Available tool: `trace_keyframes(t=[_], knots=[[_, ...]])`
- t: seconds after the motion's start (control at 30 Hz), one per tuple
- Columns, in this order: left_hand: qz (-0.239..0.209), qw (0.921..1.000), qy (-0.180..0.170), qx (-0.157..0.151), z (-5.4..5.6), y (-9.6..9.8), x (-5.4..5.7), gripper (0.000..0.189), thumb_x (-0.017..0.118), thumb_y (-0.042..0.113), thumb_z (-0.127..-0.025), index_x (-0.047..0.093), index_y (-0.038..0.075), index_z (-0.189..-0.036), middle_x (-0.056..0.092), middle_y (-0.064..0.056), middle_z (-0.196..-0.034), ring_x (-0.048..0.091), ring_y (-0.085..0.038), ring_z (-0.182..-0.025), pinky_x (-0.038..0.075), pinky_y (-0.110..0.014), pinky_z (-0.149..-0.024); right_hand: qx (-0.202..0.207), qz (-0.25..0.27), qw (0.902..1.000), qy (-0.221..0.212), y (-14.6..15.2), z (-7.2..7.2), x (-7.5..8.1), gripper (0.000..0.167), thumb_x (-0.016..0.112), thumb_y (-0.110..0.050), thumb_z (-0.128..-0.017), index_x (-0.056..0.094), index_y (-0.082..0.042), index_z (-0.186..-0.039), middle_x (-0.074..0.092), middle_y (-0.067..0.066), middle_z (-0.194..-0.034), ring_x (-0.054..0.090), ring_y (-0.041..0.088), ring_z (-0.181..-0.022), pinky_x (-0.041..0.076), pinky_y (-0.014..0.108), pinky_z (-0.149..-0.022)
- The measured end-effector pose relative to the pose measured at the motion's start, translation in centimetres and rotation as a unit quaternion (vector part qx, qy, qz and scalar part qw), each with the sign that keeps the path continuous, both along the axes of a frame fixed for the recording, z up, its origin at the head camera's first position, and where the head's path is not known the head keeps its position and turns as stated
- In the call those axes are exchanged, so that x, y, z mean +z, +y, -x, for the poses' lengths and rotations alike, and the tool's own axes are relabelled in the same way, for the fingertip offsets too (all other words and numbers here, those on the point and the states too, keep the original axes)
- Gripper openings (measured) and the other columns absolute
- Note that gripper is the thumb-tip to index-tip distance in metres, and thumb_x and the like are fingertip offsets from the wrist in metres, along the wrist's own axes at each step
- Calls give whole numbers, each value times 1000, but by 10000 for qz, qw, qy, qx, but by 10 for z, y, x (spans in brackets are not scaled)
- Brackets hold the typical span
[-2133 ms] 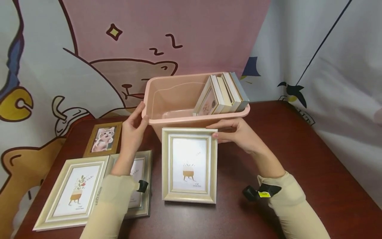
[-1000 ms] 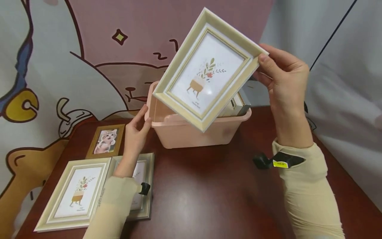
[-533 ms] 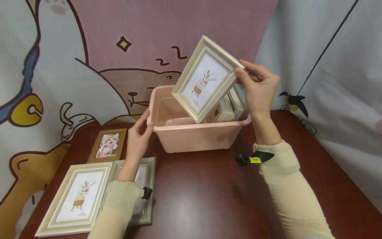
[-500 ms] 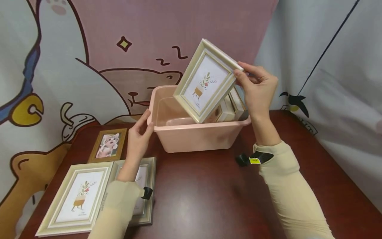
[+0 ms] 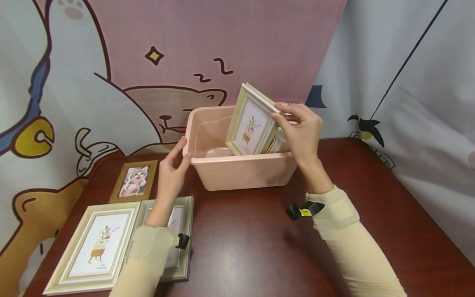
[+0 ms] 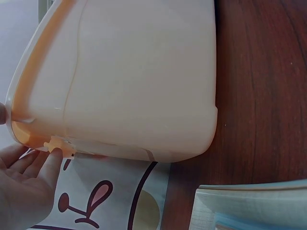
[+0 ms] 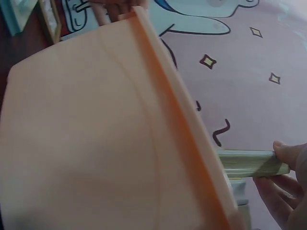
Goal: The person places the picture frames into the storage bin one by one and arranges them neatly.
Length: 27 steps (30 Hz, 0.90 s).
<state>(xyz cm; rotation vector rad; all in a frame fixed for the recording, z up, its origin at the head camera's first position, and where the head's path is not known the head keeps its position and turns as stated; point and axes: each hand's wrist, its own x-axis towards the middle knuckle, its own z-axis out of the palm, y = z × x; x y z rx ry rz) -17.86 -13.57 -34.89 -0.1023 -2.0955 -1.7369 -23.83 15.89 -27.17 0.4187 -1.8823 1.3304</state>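
A pink plastic bin [image 5: 245, 174] stands on the dark red table. My left hand [image 5: 171, 171] holds its left corner at the rim, thumb on the front side; the left wrist view shows fingers [image 6: 50, 167] against the bin's wall. With thumb and fingers, my right hand [image 5: 303, 132] pinches the upper right corner of a cream photo frame [image 5: 250, 128]. That frame leans tilted, its lower part inside the bin, its plant print facing me. In the right wrist view its edge [image 7: 249, 164] sticks out past the rim. More frames [image 5: 278, 140] stand behind it, mostly hidden by my right hand.
Left of the bin lie a brown frame with a kitten photo [image 5: 134, 181], a large cream frame [image 5: 90, 247] and a greyish frame [image 5: 183, 239] partly under my left forearm. A cartoon-printed cloth [image 5: 282, 49] hangs behind the table.
My right hand raised the cream frame from in front of the bin, tilted it, then lowered it into the bin beside the other frames. My left hand stayed at the rim.
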Motion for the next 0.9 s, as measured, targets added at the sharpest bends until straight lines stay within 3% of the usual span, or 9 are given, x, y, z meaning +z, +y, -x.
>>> trace_keyframes(t=[0.17, 0.27, 0.4, 0.57, 0.73, 0.9], knots=[[2, 10000, -2, -11, -1, 1, 1, 48, 60, 9, -98, 51, 4, -145, 48, -8, -153, 43, -17, -144, 40, -20, -115, -88, -656, 9978, 98, -2, -5, -12, 20, 82, -12, -81, 79, -4, -99, 73, 13, -90, 73, 12, -75, 56, 8, -70], [-4, 10000, -8, 12, -1, 2, 1, 47, 60, 9, -98, 51, 4, -144, 48, -8, -153, 43, -18, -144, 40, -20, -114, -142, -1175, 9928, 162, -3, -8, -19, 20, 82, -13, -81, 77, -2, -98, 72, 13, -89, 72, 22, -76, 56, 15, -69], [29, 9999, -66, 77, -1, 1, 1, 47, 60, 10, -98, 52, 6, -144, 48, -7, -153, 43, -17, -144, 39, -25, -117, -283, -1798, 9833, 96, -6, -10, -27, 20, 81, -14, -82, 73, -3, -97, 70, 13, -90, 66, 24, -75, 51, 31, -67], [24, 9998, -158, 130, -3, 1, 1, 47, 60, 11, -98, 52, 6, -144, 47, -7, -154, 42, -17, -145, 39, -29, -118, -347, -2335, 9717, 18, -11, -11, -31, 24, 75, -13, -82, 72, -4, -104, 61, 12, -86, 56, 28, -76, 46, 41, -69], [18, 9998, -130, 117, -3, 2, 0, 47, 60, 10, -98, 52, 5, -144, 47, -8, -154, 43, -18, -145, 39, -24, -117, -676, -2902, 9546, 73, -13, -15, -35, 28, 71, -18, -82, 75, -9, -108, 58, 10, -85, 50, 32, -78, 40, 47, -70], [-47, 9999, -50, 96, -3, 3, 0, 46, 60, 9, -98, 52, 5, -144, 48, -8, -153, 43, -19, -144, 41, -15, -112, -845, -3092, 9472, -35, -16, -17, -37, 27, 69, -18, -83, 75, -11, -108, 55, 10, -88, 47, 32, -83, 37, 47, -71]])
